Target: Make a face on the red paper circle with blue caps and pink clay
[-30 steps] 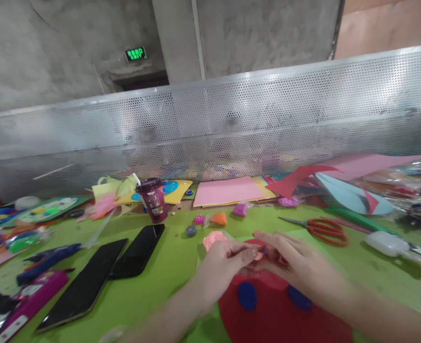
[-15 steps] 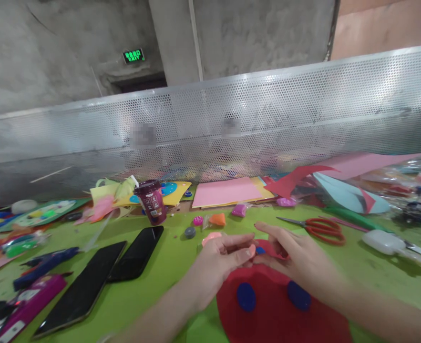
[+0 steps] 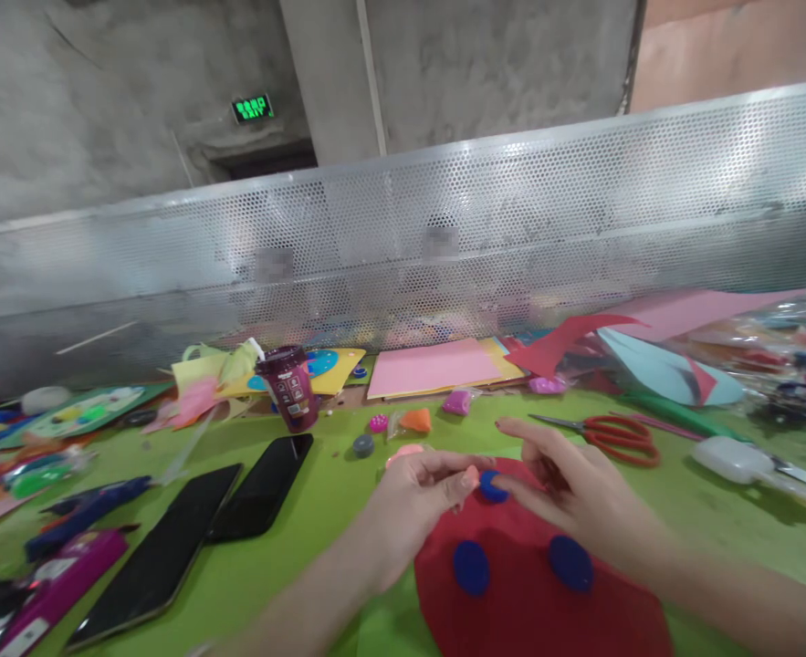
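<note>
My left hand [image 3: 420, 497] pinches a small piece of orange-pink clay [image 3: 472, 475] between thumb and fingertips, over the top edge of a red paper shape [image 3: 532, 584]. Beside it, my right hand [image 3: 573, 488] is open, its index finger stretched out and apart from the thumb. The right thumb tip lies at a blue clay disc [image 3: 492, 486] near the top of the red shape; whether it presses on it I cannot tell. Lower on the red paper sit two more blue discs, a left one [image 3: 472, 568] and a right one [image 3: 570, 563]. A pink-orange lump [image 3: 408, 452] lies partly hidden behind my left hand.
Red-handled scissors [image 3: 622, 438] lie beyond my right hand, with a white glue gun-like tool [image 3: 735, 461] further right. Two black phones [image 3: 266, 488], a blue glue gun [image 3: 88, 516] and a purple power strip [image 3: 67, 584] are left. A purple cup [image 3: 291, 388] stands behind.
My hands have drawn slightly apart. The clay piece now shows at my left fingertips, and the upper blue disc, partly covered before, is more exposed.
</note>
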`<state>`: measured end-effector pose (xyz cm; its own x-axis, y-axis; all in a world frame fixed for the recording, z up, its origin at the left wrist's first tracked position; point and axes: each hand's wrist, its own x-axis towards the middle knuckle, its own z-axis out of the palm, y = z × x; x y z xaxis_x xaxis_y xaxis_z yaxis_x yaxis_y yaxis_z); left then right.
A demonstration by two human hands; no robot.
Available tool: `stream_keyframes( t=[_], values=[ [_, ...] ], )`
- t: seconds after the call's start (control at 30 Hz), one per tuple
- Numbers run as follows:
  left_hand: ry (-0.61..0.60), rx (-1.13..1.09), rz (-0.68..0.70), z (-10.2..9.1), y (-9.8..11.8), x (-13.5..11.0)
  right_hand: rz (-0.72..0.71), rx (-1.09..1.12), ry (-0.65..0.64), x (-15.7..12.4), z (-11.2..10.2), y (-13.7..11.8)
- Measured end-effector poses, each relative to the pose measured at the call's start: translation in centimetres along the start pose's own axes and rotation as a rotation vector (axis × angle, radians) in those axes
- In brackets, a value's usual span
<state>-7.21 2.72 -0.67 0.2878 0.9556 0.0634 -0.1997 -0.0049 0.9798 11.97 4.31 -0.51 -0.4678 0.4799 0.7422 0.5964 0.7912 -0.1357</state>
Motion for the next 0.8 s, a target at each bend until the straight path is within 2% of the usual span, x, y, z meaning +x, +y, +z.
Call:
stream_keyframes(
  t=[0.1, 0.23, 0.43, 0.63, 0.8],
  values=[
    [0.026, -0.120, 0.020, 0.1, 0.1, -0.1, -0.020, 0.020, -0.007, 0.2, -0.6, -0.5],
    [-0.034, -0.248, 0.004, 0.0, 0.0, -0.2, -0.042, 0.021, -0.023, 0.4, -1.3, -1.2],
    [-0.055, -0.216, 0.050, -0.2, 0.0, 0.1, -0.112, 0.003, 0.004, 0.6, -1.6, -1.5],
    [-0.036, -0.129, 0.024, -0.4, -0.2, 0.2, -0.207, -0.014, 0.021, 0.7, -1.8, -1.7],
    [-0.008, -0.068, 0.026, -0.6, -0.2, 0.0, -0.225, -0.022, 0.035, 0.7, -1.8, -1.7]
  ],
)
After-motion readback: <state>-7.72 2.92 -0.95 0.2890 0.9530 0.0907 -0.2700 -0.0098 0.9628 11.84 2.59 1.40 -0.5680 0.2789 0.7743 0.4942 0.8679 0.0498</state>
